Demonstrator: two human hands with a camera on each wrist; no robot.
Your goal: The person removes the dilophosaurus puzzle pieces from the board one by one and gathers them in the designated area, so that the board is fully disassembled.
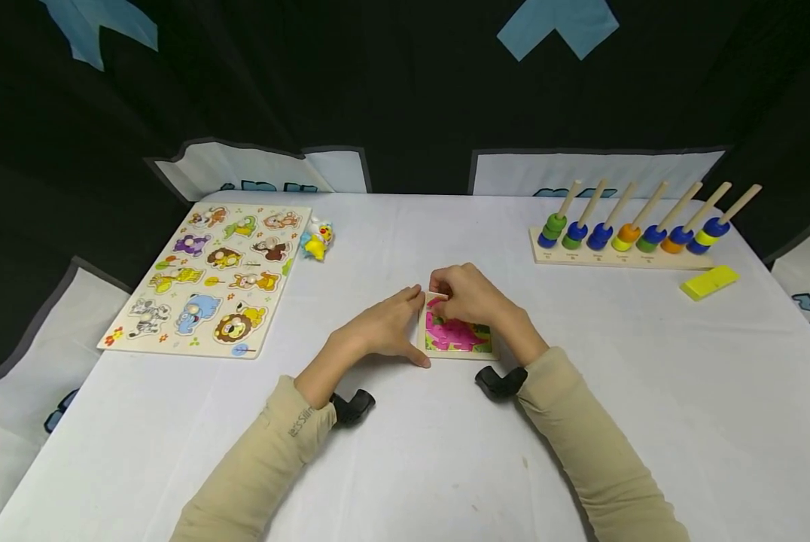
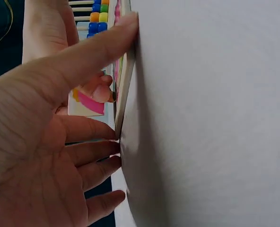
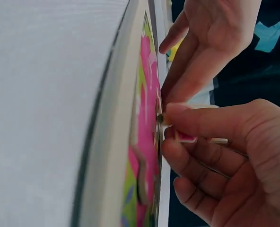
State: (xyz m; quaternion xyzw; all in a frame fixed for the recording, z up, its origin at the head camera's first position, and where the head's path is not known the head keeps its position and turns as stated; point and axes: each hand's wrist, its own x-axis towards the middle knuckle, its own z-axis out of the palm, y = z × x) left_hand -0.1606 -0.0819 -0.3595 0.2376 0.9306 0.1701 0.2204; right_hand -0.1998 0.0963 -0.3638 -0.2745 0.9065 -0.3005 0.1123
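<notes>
my right hand pinches a piece. my left hand, unclenched, touches the puzzle; i advise aligning before pressing.

puzzle: partly behind right hand | 2 sleeves: cropped by bottom edge

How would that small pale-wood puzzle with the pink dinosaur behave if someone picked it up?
The small pale-wood puzzle with the pink dinosaur would probably stay stiff, judging by its straight, board-like frame. It seems unlikely to roll, being flat and square-cornered. Tilted, it might shed pieces: the right hand holds a separate pink piece.
</notes>
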